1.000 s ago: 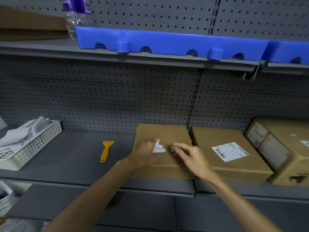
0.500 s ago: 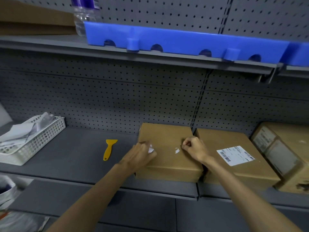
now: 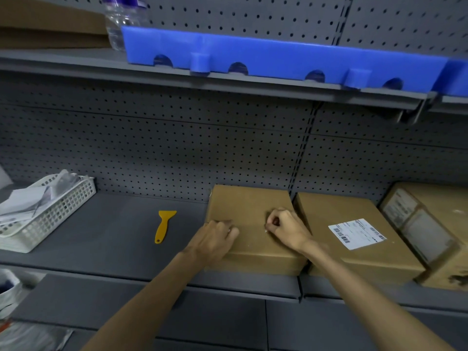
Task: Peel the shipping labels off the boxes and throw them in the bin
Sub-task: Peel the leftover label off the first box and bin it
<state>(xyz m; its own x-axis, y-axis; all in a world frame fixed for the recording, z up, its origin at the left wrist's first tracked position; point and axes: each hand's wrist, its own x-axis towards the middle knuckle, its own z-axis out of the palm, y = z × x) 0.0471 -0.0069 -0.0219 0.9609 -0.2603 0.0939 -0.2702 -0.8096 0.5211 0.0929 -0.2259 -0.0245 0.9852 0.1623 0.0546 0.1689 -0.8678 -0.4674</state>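
A brown box (image 3: 249, 206) lies flat on the grey shelf (image 3: 101, 239). My left hand (image 3: 215, 240) rests on the box's near-left corner, fist closed around a white label scrap that barely shows. On the box's right side, my right hand (image 3: 285, 228) has its fingertips pinched at a tiny white label remnant (image 3: 266, 231). The box beside it (image 3: 367, 262) carries a whole white shipping label (image 3: 357, 233). A third box (image 3: 440, 198) at far right has worn labels on its side. A white basket (image 3: 63, 211) holding peeled paper stands at the left.
A yellow scraper (image 3: 163, 225) lies on the shelf between the basket and the left box. The upper shelf holds a blue foam block (image 3: 278, 57), a plastic bottle (image 3: 121, 24) and cardboard. A pegboard wall closes the back. A bag (image 3: 7, 292) shows at lower left.
My left hand has closed around the torn white label piece and slid to the box's near-left corner. My right hand has curled into a pinch at the small remnant.
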